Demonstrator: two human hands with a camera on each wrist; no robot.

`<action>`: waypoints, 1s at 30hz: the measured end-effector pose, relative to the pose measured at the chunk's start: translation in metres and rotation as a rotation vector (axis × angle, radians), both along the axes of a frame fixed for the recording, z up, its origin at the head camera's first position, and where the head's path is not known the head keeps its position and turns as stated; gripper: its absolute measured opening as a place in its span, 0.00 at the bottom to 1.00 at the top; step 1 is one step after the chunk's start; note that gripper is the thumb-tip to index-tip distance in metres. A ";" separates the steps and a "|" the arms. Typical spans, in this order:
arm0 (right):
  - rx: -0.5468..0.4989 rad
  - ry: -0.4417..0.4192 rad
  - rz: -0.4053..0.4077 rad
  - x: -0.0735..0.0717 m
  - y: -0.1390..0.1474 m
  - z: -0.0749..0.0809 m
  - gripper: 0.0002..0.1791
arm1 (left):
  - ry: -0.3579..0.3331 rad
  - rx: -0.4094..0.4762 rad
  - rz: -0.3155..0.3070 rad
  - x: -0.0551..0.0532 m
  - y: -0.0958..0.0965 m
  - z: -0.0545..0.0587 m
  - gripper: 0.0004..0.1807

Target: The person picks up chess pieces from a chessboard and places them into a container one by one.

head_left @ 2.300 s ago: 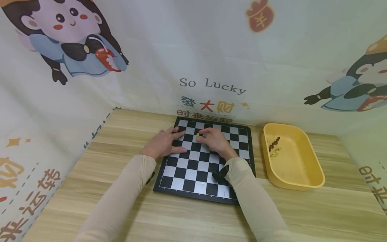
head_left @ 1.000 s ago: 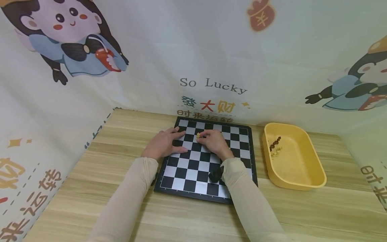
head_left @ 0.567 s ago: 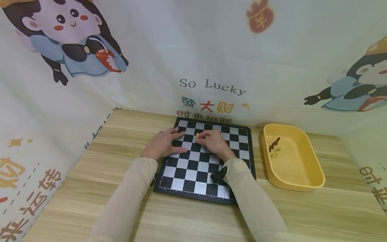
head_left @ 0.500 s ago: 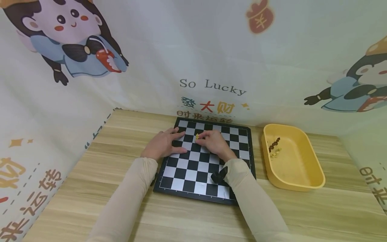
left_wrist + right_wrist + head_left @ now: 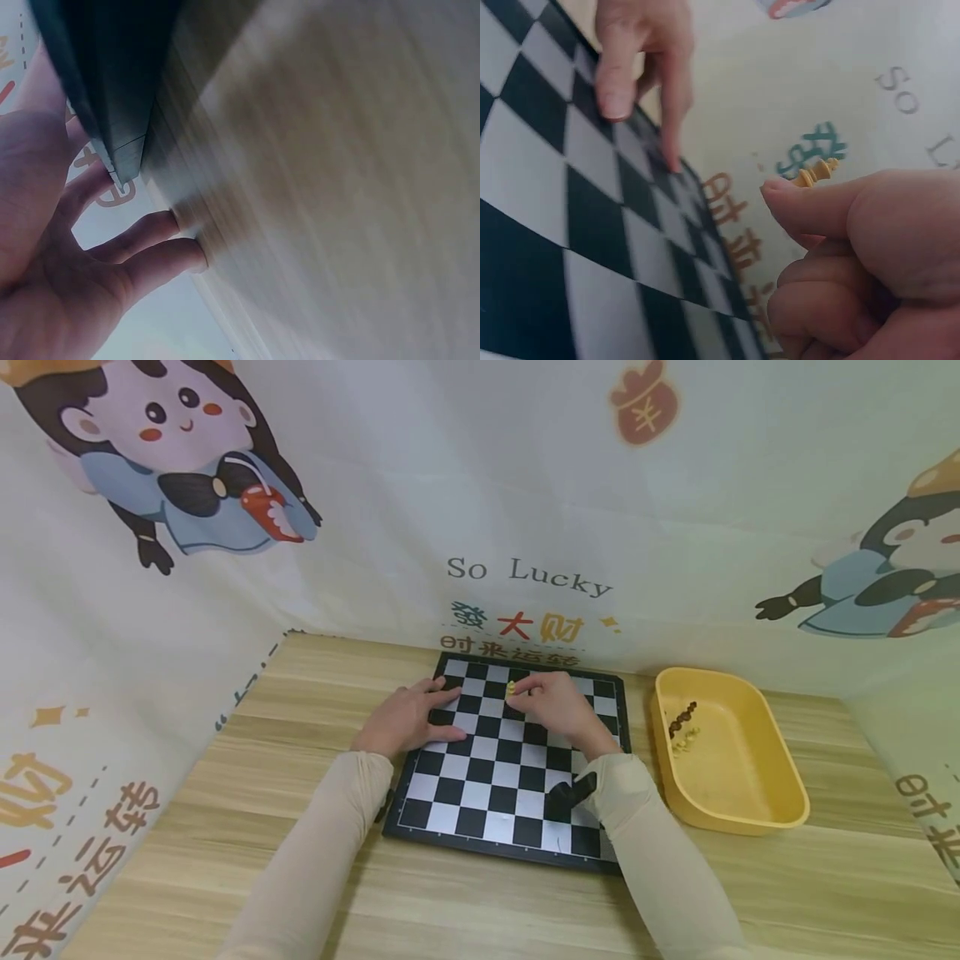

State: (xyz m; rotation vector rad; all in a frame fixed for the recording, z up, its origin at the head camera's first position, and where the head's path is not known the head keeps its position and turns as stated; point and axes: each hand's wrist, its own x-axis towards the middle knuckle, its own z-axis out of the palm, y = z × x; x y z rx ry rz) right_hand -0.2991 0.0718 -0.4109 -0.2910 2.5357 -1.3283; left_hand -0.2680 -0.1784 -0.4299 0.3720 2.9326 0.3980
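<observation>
My right hand (image 5: 558, 706) pinches a small yellow chess piece (image 5: 512, 687) between thumb and index finger, over the far middle of the chessboard (image 5: 495, 797). In the right wrist view the chess piece (image 5: 815, 174) tilts, its crowned top pointing away from the thumb, while the other fingers are curled in. Spread across the board's left edge lies my left hand (image 5: 401, 717), thumb and index finger over the squares. The left wrist view shows two straight fingers (image 5: 161, 262) of it reaching down to the tabletop beside the board's dark side.
A yellow plastic tray (image 5: 750, 768) stands right of the board. Inside it lie a row of dark brown pieces (image 5: 682, 719) and several pale yellow pieces (image 5: 686, 742). Printed cloth (image 5: 390, 502) hangs behind the wooden table (image 5: 300, 693).
My right hand has shifted right and slightly toward the back of the board, carrying the chess piece with it. The left hand stays in place at the board's left edge.
</observation>
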 end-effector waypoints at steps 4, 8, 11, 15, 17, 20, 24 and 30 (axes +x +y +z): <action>0.019 0.037 -0.002 0.003 0.013 0.011 0.16 | 0.008 0.002 -0.004 0.000 0.001 0.000 0.47; 0.061 0.068 -0.005 0.006 0.026 0.019 0.17 | 0.029 0.003 -0.012 -0.001 0.000 -0.001 0.47; 0.077 0.083 -0.016 0.007 0.035 0.021 0.17 | 0.029 0.002 -0.017 -0.001 0.000 -0.002 0.47; 0.077 0.085 -0.042 0.008 0.049 0.024 0.17 | 0.026 -0.002 -0.023 -0.001 0.001 -0.004 0.47; 0.082 0.085 -0.056 0.009 0.056 0.026 0.19 | 0.028 -0.001 -0.025 -0.002 0.002 -0.005 0.47; 0.113 0.095 -0.060 0.010 0.067 0.029 0.21 | 0.026 0.005 -0.020 -0.002 0.002 -0.005 0.47; 0.110 0.069 -0.050 0.010 0.078 0.034 0.22 | 0.018 0.006 -0.004 -0.001 0.000 -0.005 0.47; 0.148 0.036 -0.057 0.012 0.096 0.044 0.21 | 0.021 0.000 -0.008 -0.001 -0.001 -0.004 0.46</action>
